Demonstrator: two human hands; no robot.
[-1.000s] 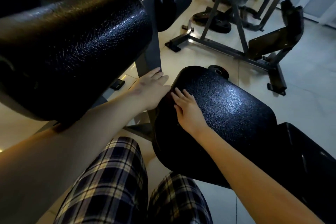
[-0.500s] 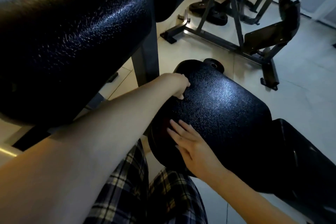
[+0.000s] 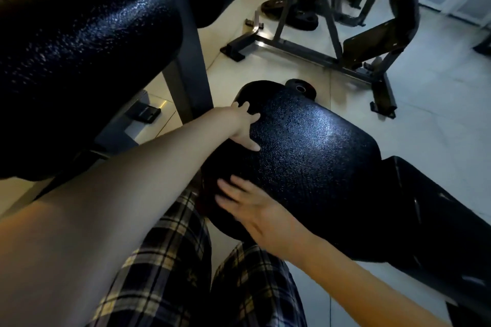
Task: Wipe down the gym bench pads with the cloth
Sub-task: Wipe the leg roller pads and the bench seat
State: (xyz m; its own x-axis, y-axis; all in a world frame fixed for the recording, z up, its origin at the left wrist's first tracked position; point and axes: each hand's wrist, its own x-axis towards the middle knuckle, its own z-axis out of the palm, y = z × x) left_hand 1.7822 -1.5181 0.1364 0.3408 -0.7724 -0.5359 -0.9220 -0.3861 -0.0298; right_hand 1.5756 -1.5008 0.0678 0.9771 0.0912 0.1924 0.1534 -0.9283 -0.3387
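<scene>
A pale tiled floor (image 3: 438,119) is seen beyond the left fingers (image 3: 245,107). Farther out from them, a grey metal machine frame (image 3: 330,21) is stood on it, with dark weight plates (image 3: 303,20) laid at its foot. The room is dimly lit.

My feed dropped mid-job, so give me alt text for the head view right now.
Both bare hands rest on the black bench pad, left hand at its far edge, right hand at its near edge; no cloth is visible. A big roller pad fills the upper left; a metal rack stands behind.
</scene>
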